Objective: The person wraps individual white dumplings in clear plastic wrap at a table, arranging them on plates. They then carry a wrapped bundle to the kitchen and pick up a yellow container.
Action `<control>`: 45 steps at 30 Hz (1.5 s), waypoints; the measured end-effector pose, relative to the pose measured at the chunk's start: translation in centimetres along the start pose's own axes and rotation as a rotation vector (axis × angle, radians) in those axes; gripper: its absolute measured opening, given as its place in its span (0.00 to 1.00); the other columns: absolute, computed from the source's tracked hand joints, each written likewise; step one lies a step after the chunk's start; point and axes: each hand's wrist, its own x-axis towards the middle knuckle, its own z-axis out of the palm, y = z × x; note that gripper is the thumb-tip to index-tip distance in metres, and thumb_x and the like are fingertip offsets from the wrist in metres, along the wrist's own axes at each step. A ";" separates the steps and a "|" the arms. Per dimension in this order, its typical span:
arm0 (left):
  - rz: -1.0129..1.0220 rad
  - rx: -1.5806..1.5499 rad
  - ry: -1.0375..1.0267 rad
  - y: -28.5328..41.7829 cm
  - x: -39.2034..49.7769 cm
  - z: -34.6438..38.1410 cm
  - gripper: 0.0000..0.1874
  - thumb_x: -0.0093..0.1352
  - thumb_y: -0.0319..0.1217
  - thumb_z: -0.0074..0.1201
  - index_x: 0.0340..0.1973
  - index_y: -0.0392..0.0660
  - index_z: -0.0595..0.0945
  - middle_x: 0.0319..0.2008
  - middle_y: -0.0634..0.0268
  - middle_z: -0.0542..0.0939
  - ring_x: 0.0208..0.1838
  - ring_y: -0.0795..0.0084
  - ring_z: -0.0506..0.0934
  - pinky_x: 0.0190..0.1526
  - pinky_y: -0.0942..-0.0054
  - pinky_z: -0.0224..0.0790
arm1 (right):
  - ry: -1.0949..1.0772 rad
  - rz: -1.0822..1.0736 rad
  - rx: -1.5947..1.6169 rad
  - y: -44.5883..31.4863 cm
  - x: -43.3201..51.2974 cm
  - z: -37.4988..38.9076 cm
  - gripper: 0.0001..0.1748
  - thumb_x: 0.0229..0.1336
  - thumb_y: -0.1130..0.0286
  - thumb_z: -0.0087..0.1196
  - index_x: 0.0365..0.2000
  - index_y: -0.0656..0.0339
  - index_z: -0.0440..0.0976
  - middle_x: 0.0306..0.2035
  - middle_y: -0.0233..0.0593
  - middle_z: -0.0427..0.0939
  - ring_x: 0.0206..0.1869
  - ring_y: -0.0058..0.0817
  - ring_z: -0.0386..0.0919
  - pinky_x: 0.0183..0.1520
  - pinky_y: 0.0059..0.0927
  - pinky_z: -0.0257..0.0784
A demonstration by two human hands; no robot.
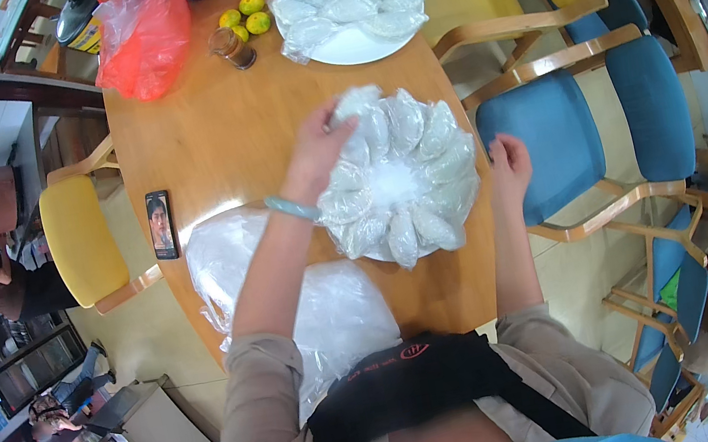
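Note:
Before me on the wooden table a white plate carries a ring of clear plastic-wrapped packets. Their contents are blurred by the film. My left hand, with a pale green bangle on its wrist, grips a wrapped packet at the plate's far left side, between thumb and fingers. To the right of the plate, past the table edge, my right hand hangs with curled fingers and nothing visible in it. Clear plastic bags or sheeting lie under and beside my left forearm.
Farther back, another white plate bears similar packets. Nearby are a brown-filled glass jar, several green-yellow citrus fruits and a red plastic bag. A phone lies at left. Blue and yellow chairs flank the table.

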 end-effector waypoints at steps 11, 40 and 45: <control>-0.160 -0.141 0.106 4.2 13.2 -1.0 0.21 0.75 0.35 0.57 0.58 0.38 0.73 0.53 0.59 0.78 0.54 0.67 0.78 0.53 0.64 0.76 | 0.002 -0.081 -0.380 6.7 -8.9 -4.5 0.13 0.69 0.74 0.52 0.51 0.67 0.71 0.41 0.39 0.77 0.39 0.24 0.76 0.42 0.26 0.74; 0.897 1.523 0.290 0.3 16.0 0.1 0.26 0.58 0.27 0.61 0.54 0.49 0.80 0.53 0.62 0.76 0.58 0.55 0.74 0.56 0.58 0.72 | -0.074 -0.405 -0.817 5.6 -8.6 -3.3 0.15 0.51 0.78 0.55 0.42 0.62 0.75 0.40 0.45 0.76 0.43 0.46 0.72 0.47 0.44 0.69; 0.627 1.203 0.165 1.8 14.5 0.4 0.29 0.60 0.37 0.64 0.58 0.45 0.77 0.58 0.50 0.74 0.60 0.49 0.74 0.59 0.57 0.71 | -0.066 -0.406 -0.817 5.7 -8.7 -3.3 0.15 0.51 0.77 0.55 0.43 0.62 0.75 0.40 0.45 0.75 0.42 0.46 0.72 0.46 0.45 0.68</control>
